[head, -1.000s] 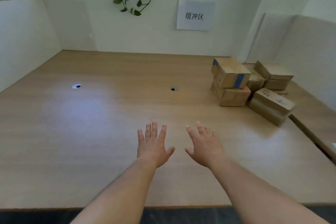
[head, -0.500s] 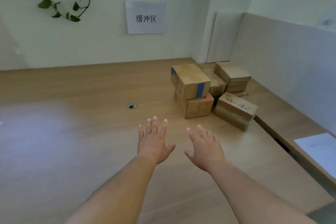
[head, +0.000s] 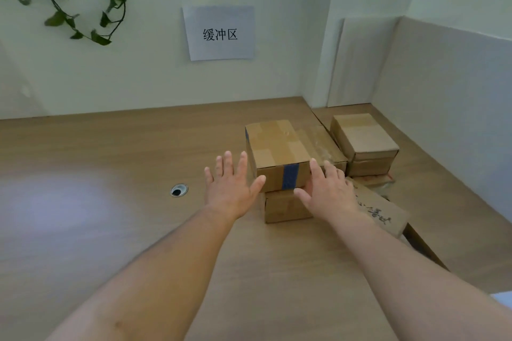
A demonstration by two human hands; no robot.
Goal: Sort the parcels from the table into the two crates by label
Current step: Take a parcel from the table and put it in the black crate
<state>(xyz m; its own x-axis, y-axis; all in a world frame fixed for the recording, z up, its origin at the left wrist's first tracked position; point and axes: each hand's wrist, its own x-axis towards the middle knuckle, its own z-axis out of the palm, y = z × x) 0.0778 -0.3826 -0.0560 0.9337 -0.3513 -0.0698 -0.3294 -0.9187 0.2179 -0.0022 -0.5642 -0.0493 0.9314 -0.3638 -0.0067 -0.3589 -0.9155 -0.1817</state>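
Note:
Several cardboard parcels are piled at the table's far right corner. The nearest stack has a top parcel with blue tape (head: 277,149) resting on a lower parcel (head: 285,206). My left hand (head: 231,185) is open, fingers spread, at the top parcel's left front corner. My right hand (head: 327,191) is open at its right front corner, partly covering a flat parcel with handwriting (head: 379,210). Neither hand grips anything. Another stack of parcels (head: 363,141) stands behind to the right. No crate is in view.
The wooden table (head: 110,202) has a round cable hole (head: 179,190) left of the hands. A paper sign (head: 219,32) hangs on the back wall, with a trailing plant (head: 83,3) to its left. A white partition (head: 443,86) borders the right side.
The view has turned right and closed in on the parcels. Both hands have reached forward from the bare tabletop to either side of the blue-taped parcel.

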